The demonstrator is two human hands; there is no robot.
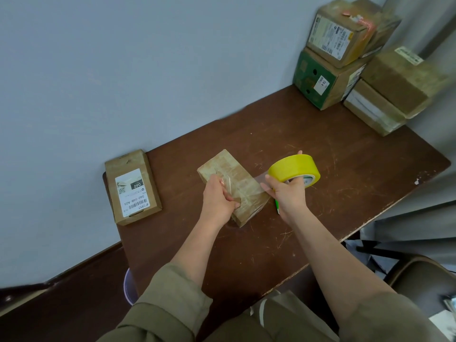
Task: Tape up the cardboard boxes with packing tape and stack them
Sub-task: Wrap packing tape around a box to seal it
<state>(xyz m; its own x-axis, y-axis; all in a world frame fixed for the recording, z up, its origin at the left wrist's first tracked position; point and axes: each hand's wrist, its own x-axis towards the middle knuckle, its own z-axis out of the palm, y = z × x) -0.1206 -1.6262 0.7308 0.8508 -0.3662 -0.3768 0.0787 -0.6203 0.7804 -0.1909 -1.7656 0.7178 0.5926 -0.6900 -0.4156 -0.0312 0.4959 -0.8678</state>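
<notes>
A small cardboard box lies on the brown table in front of me. My left hand grips its near left corner and pins the free end of a clear tape strip against it. My right hand holds a yellow roll of packing tape just right of the box, fingers through its core. The clear strip stretches from the roll across the box top to my left hand. A green pen-like object lies partly hidden under my right hand.
A labelled cardboard box lies at the table's left edge by the wall. Several boxes are stacked at the back right corner. A chair stands at the lower right, and a curtain hangs on the right.
</notes>
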